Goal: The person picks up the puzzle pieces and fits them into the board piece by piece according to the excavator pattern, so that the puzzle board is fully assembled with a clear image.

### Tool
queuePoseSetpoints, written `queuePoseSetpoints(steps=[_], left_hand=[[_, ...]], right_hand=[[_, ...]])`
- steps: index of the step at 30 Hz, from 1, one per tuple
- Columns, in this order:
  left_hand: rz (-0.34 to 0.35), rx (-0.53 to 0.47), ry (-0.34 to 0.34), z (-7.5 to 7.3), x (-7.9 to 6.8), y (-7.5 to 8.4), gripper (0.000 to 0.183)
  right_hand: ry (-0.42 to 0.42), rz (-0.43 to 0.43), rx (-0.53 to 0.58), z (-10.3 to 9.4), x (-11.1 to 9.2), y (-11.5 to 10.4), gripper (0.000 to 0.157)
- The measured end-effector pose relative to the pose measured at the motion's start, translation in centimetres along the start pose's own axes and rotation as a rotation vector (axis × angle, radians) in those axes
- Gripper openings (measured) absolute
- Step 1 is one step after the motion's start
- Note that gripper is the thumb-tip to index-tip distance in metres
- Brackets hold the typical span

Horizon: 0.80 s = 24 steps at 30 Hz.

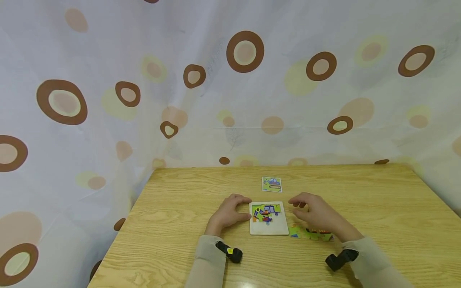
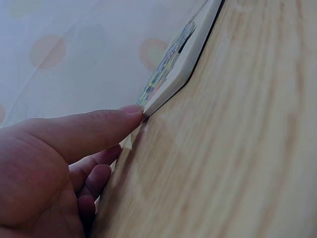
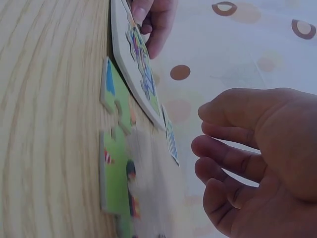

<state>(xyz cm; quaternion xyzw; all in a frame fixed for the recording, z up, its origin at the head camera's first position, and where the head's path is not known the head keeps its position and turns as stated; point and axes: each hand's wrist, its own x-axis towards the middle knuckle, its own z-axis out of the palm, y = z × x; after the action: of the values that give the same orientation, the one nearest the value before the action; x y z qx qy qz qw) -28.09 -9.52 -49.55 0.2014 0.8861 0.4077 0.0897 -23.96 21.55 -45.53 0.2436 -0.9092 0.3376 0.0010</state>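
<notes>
Left hand [image 1: 228, 212]: thumb and index spreading apart along the board's near edge to it, tips touching, other fingers bending loosely. It's steadying more than gripping, I'd say; nothing is sitting between thumb and fingers.

Board [image 1: 268, 229]: lying flat on the counter [image 1: 173, 240] between the hands, right against the left fingertips. Fitted pieces [image 1: 263, 213] are filling its far part; the near strip is showing bare. Looking light and stiff, likely sliding easily on smooth wood; best hold is the outer rim, clear of the fitted pieces.

Card [image 1: 271, 184]: lying beyond the board, farther out than both hands. Looking thin and light, probably bending easily; take it by an edge.

Loose pieces [image 1: 294, 231]: lying on the near side of the right hand, partly under that forearm, one just beside the board's corner. Looking thin, rigid, light; pinch by the sides, minding the narrow tabs.

Right hand [image 1: 315, 210]: hovering just off the board's right side, fingers curving loosely, thumb standing apart, holding nothing.

Counting: two hands, one board, one card, at least three loose pieces; the forearm is hiding some, so can't give an exact total. Fitted pieces: seams too small to count.
</notes>
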Motion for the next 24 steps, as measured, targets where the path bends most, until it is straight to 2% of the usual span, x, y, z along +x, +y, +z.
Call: queuePoseSetpoints(steps=[9, 24], left_hand=[[-0.001, 0.004, -0.001, 0.0, 0.0, -0.1, 0.046], [0.000, 0.009, -0.004, 0.1, -0.1, 0.0, 0.046]], right_hand=[[-0.033, 0.031, 0.009, -1.6, -1.6, 1.4, 0.033], [-0.033, 0.013, -0.080, -3.0, -3.9, 4.5, 0.033]])
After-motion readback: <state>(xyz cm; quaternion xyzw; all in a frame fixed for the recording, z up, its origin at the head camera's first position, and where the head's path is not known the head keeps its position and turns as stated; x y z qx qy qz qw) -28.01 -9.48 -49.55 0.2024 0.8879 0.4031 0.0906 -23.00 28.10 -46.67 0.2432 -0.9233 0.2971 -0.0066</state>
